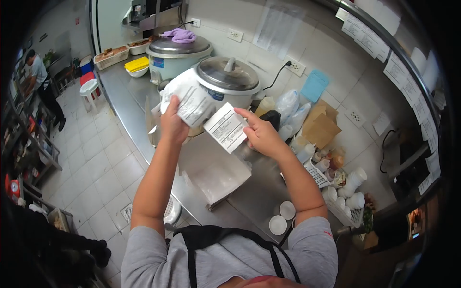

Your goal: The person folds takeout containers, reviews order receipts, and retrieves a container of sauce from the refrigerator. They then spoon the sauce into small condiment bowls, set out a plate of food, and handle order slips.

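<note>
My left hand (173,123) is closed on a bunch of white printed receipts (194,103), thumb on top. My right hand (263,135) pinches a white printed ticket (224,127) by its right edge, with the index finger stretched along the corner. The two papers are held side by side in the air, and their print is too small to read. Under them stands a white rectangular bin (216,168) on the steel counter. Just beyond the papers is a rice cooker (228,74) with a metal lid.
A second rice cooker (177,53) carries a purple cloth (178,35). Along the wall stand plastic bags (290,108), a brown paper bag (321,125) and a white basket (318,174) of bottles. White cups (355,180) sit at right. A co-worker (41,79) stands far left.
</note>
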`<state>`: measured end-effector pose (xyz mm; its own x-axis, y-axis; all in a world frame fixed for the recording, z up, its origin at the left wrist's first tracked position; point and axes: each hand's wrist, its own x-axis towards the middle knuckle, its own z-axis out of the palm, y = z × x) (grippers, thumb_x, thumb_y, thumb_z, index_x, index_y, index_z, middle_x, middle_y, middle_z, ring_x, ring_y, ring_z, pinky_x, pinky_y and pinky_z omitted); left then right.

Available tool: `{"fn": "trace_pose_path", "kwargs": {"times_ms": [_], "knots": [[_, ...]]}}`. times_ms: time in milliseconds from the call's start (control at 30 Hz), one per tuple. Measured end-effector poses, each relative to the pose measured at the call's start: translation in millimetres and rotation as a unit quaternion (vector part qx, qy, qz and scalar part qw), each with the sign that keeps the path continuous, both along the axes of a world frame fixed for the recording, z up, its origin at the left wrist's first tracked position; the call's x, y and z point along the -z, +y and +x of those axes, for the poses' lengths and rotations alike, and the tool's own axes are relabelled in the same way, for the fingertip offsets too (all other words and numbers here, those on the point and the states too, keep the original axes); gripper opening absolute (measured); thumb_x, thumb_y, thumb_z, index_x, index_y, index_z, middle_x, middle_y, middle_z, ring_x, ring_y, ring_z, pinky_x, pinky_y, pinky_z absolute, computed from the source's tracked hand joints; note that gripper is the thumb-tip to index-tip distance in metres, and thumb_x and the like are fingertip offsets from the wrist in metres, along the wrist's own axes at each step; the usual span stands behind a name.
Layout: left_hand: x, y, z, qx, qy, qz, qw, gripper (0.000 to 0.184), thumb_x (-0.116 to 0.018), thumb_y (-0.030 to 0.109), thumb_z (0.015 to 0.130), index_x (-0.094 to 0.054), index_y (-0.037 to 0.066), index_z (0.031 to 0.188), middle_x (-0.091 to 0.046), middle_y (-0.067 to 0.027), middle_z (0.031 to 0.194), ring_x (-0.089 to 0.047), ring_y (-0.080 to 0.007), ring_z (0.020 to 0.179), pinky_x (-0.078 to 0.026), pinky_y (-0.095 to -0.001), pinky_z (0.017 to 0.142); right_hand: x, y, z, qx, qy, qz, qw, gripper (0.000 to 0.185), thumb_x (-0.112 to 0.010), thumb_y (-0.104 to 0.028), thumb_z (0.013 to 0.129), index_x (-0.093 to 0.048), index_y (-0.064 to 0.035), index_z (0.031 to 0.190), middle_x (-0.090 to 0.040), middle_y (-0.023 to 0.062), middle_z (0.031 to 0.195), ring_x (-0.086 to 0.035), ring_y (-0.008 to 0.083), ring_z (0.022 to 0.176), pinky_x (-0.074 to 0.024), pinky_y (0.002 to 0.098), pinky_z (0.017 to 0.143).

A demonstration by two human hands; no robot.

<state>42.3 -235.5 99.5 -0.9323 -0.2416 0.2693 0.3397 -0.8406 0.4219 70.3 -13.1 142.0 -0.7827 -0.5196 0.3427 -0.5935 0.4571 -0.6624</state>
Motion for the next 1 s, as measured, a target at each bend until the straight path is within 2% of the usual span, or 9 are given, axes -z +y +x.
{"fn": "trace_pose_path", "kwargs": {"times_ms": [33, 133, 233, 367, 467, 500, 567, 700, 1000], "knots": [[-4.0, -3.7, 4.5, -0.012, -0.009, 0.007, 1.000, 0.035, -0.037, 0.022, 0.087, -0.038, 0.000, 0.115, -0.048, -0.0133, 0.111, -0.048, -0.0260, 0.101, -0.039, -0.0387, 0.087, -0.2, 4.5, -4.5, 0.013, 0.088, 0.022, 0.996, 0.045, -0.041, -0.002, 0.079, -0.038, -0.0154, 0.121, -0.052, 0.0017, 0.067, -0.042, 0.0054, 0.048, -0.0390, 0.0187, 0.049], [-0.1, -24.6, 4.8, 0.001, 0.009, 0.006, 1.000, 0.037, -0.033, 0.024, 0.088, -0.037, 0.000, 0.116, -0.047, -0.0129, 0.112, -0.048, -0.0262, 0.101, -0.039, -0.0389, 0.087, -26.0, 23.1, -9.2, 0.121, 0.048, 0.028, 0.991, 0.044, -0.041, -0.004, 0.079, -0.041, -0.0204, 0.119, -0.055, 0.0085, 0.066, -0.048, 0.0109, 0.051, -0.0421, 0.0251, 0.055], [9.4, -38.4, 4.0, -0.007, 0.012, -0.012, 1.000, 0.037, -0.031, 0.025, 0.089, -0.038, 0.000, 0.115, -0.048, -0.0128, 0.111, -0.049, -0.0258, 0.099, -0.040, -0.0385, 0.085, -54.6, 45.9, -17.2, 0.178, 0.060, -0.037, 0.981, 0.040, -0.041, -0.004, 0.079, -0.046, -0.0185, 0.115, -0.056, 0.0081, 0.067, -0.047, 0.0107, 0.050, -0.0418, 0.0242, 0.054], [18.9, -46.8, 10.8, -0.009, 0.006, -0.006, 1.000, 0.036, -0.036, 0.019, 0.087, -0.035, 0.000, 0.117, -0.047, -0.0131, 0.111, -0.049, -0.0247, 0.099, -0.041, -0.0373, 0.084, -73.2, 72.2, -31.6, 0.198, 0.162, -0.087, 0.963, 0.037, -0.041, -0.002, 0.079, -0.051, -0.0164, 0.111, -0.051, 0.0011, 0.064, -0.042, 0.0054, 0.046, -0.0383, 0.0201, 0.047], [28.7, -55.1, 14.5, -0.005, 0.003, -0.009, 1.000, 0.036, -0.036, 0.020, 0.087, -0.035, 0.000, 0.117, -0.047, -0.0133, 0.111, -0.050, -0.0246, 0.099, -0.042, -0.0371, 0.084, -94.2, 92.2, -39.6, 0.263, 0.262, -0.021, 0.928, 0.033, -0.040, -0.005, 0.080, -0.052, -0.0162, 0.108, -0.060, 0.0131, 0.079, -0.057, 0.0241, 0.066, -0.0433, 0.0284, 0.063], [27.8, -57.2, 18.3, -0.003, 0.004, -0.013, 1.000, 0.036, -0.036, 0.020, 0.087, -0.035, 0.001, 0.118, -0.047, -0.0134, 0.112, -0.050, -0.0249, 0.099, -0.041, -0.0371, 0.084, -110.6, 98.2, -39.3, 0.290, 0.274, -0.017, 0.917, 0.031, -0.039, -0.006, 0.080, -0.053, -0.0156, 0.105, -0.059, 0.0146, 0.086, -0.056, 0.0297, 0.078, -0.0433, 0.0308, 0.068], [28.0, -63.6, 26.8, -0.015, -0.002, -0.027, 1.000, 0.037, -0.035, 0.022, 0.087, -0.035, 0.000, 0.117, -0.047, -0.0137, 0.112, -0.050, -0.0254, 0.099, -0.041, -0.0376, 0.084, -143.4, 123.7, -59.4, 0.340, 0.334, -0.055, 0.877, 0.029, -0.038, -0.008, 0.080, -0.055, -0.0151, 0.102, -0.059, 0.0146, 0.084, -0.058, 0.0272, 0.075, -0.0440, 0.0305, 0.067], [27.9, -73.8, 45.2, -0.044, -0.024, -0.038, 0.998, 0.038, -0.035, 0.023, 0.088, -0.036, -0.001, 0.116, -0.047, -0.0142, 0.112, -0.050, -0.0254, 0.099, -0.042, -0.0380, 0.084, -215.7, 155.8, -75.8, 0.422, 0.327, -0.156, 0.831, 0.029, -0.040, -0.007, 0.076, -0.057, -0.0111, 0.099, -0.061, 0.0144, 0.082, -0.059, 0.0235, 0.069, -0.0444, 0.0301, 0.066], [56.5, -106.9, 80.6, -0.095, -0.060, -0.060, 0.992, 0.038, -0.035, 0.024, 0.088, -0.036, -0.001, 0.116, -0.048, -0.0140, 0.111, -0.050, -0.0247, 0.098, -0.043, -0.0370, 0.082, -262.8, 188.0, -119.7, 0.510, 0.384, -0.169, 0.751, 0.032, -0.044, -0.005, 0.070, -0.058, -0.0123, 0.098, -0.060, 0.0138, 0.088, -0.057, 0.0281, 0.084, -0.0440, 0.0323, 0.072]]}}
